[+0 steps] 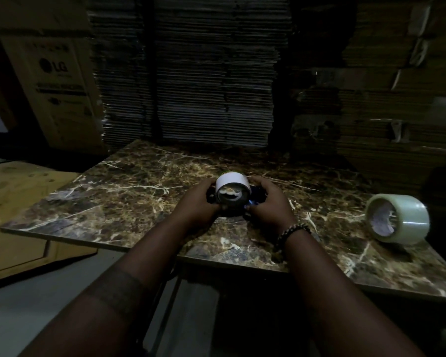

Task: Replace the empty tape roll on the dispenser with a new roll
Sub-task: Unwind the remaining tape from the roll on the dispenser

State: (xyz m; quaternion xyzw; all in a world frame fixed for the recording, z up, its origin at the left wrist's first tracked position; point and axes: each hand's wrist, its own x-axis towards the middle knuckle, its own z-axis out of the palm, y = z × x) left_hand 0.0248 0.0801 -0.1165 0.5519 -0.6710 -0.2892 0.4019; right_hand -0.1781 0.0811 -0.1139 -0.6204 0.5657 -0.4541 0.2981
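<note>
A dark tape dispenser (258, 197) sits in the middle of the marble table (119, 197), mostly hidden by my hands. On it is a white empty tape core (231, 182), its open end facing me. My left hand (197, 203) grips the dispenser's left side beside the core. My right hand (269, 203) holds the right side, fingers curled over the top. A full roll of clear tape (398, 219) stands on its edge at the table's right, apart from both hands.
Tall stacks of flattened cardboard (191, 73) rise right behind the table. A printed carton (59, 81) stands at the back left, and a low wooden board (18, 191) lies left of the table. The table's front edge (232, 264) runs under my forearms.
</note>
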